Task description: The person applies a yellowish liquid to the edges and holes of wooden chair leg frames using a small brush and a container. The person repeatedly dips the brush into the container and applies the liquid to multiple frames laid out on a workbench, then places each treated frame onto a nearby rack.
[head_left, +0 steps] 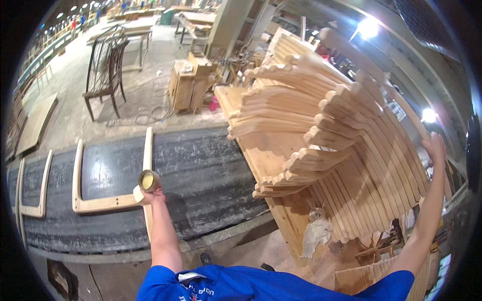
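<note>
Over the dark belt, my left hand (152,196) is closed around a small round cup (149,180) with pale yellow contents. Just beneath it lies a pale wooden frame (108,203), whose long piece passes under the hand. Far out to the right, my right hand (435,148) grips the lower end of a long curved wooden leg (409,111). That leg slants up and leftward, its far end blurred. Beside it rises a large stack of similar curved wooden pieces (374,165), their rounded ends fanned toward the left.
The black belt (201,175) carries another U-shaped wooden frame (34,209) farther left. A wooden tabletop (281,220) bears the stack, with a crumpled whitish cloth (317,233) at its near side. Beyond the belt stand a dark slatted chair (106,70) and a wooden cabinet (187,85).
</note>
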The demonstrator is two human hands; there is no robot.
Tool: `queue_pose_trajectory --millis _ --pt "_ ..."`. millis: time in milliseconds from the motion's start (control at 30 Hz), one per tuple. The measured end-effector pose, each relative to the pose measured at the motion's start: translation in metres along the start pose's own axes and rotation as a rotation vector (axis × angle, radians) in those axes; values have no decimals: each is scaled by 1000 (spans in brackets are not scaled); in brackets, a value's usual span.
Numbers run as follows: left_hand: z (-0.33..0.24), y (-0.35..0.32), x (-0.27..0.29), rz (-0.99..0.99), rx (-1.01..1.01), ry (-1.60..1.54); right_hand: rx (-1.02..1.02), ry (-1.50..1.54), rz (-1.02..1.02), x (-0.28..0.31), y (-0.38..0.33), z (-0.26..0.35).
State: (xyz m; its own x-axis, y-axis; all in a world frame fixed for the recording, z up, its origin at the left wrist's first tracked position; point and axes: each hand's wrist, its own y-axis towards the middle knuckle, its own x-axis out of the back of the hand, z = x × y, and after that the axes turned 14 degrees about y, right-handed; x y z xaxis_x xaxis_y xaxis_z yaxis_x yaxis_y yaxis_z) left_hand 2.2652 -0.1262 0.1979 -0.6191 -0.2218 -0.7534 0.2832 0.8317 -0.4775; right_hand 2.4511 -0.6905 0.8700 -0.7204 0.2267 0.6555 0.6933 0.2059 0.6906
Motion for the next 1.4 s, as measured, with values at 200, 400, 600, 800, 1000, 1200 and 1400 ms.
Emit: queue_pose_trajectory --millis 200,400,600,800,1000,1200,1400 --pt "-65 -4 13 17 91 60 101 -88 -191 100 -49 46" --pt "-157 -41 93 421 -1 143 518 55 -340 148 -80 154" --pt "-263 -103 218 302 -96 279 941 205 -245 97 -131 344" --pt "-368 -184 362 78 -327 268 1187 225 -110 12 -208 498" --pt "-392 -268 418 -405 -406 133 1347 338 82 -85 -266 572" --pt "-376 -293 397 -647 -455 48 1488 458 146 -148 -303 620" --pt "-360 -250 359 -515 -458 95 1535 658 189 -178 -315 664"
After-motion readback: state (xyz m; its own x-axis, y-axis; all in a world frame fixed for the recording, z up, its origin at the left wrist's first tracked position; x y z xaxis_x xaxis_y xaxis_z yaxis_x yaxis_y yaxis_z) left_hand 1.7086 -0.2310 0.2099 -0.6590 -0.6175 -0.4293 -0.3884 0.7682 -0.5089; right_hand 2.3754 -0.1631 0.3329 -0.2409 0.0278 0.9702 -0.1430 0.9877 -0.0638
